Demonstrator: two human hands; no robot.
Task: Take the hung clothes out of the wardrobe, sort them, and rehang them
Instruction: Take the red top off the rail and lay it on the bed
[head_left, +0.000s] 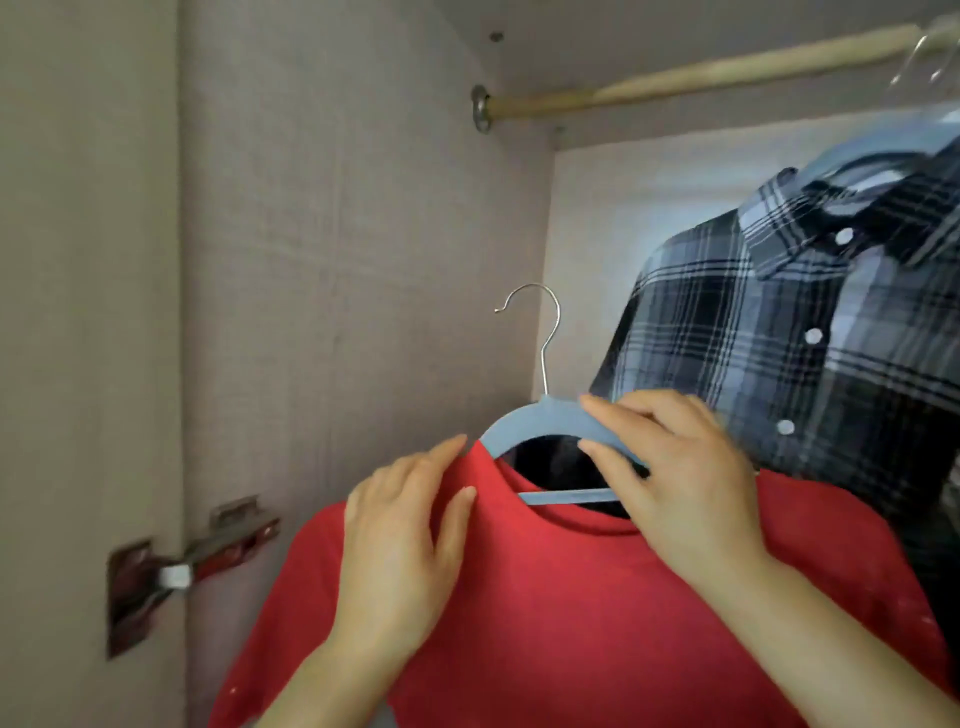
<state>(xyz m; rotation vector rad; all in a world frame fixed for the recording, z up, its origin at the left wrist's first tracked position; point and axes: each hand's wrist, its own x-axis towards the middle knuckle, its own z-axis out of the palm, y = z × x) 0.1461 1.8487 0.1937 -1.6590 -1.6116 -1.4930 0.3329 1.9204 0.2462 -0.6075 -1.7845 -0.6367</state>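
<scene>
A red T-shirt (561, 613) sits on a light blue hanger (524, 423) with a silver hook (535, 322), held up inside the wardrobe below the wooden rail (691, 80). My right hand (675, 478) grips the hanger's right arm at the collar. My left hand (400, 540) holds the shirt's left shoulder, thumb on the front of the fabric. The hook hangs free in the air, well under the rail. To the right, a dark blue plaid shirt (810, 322) hangs from the rail on another blue hanger.
The wardrobe's left side wall (337, 260) stands close to the hook. A metal door hinge (192, 566) is at lower left. A clear plastic hanger (930, 57) hangs on the rail at the top right corner. The rail's left stretch is bare.
</scene>
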